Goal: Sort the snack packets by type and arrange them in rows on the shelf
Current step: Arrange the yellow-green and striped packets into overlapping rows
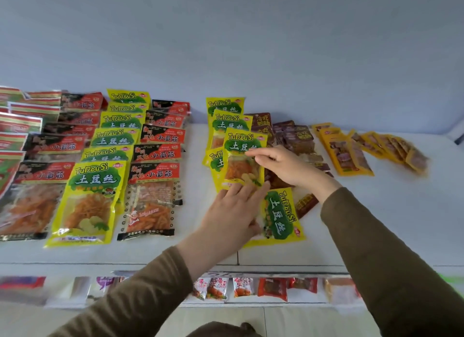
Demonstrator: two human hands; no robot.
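A yellow-green TuDouSi packet [242,158] lies on top of a loose pile of the same packets at the middle of the white shelf [376,211]. My right hand [281,164] pinches its right edge. My left hand [233,211] rests with straight fingers at its lower edge, partly on a sideways TuDouSi packet [280,216]. On the left, packets lie in rows: a yellow TuDouSi row [100,175] between two red-black packet rows [154,180] [42,180].
Dark brown packets [293,135] lie behind my right hand, and yellow-orange packets [356,150] are strewn at the right. Red-green packets [15,125] sit at the far left. A lower shelf [251,289] holds small snack packs. A wall rises behind.
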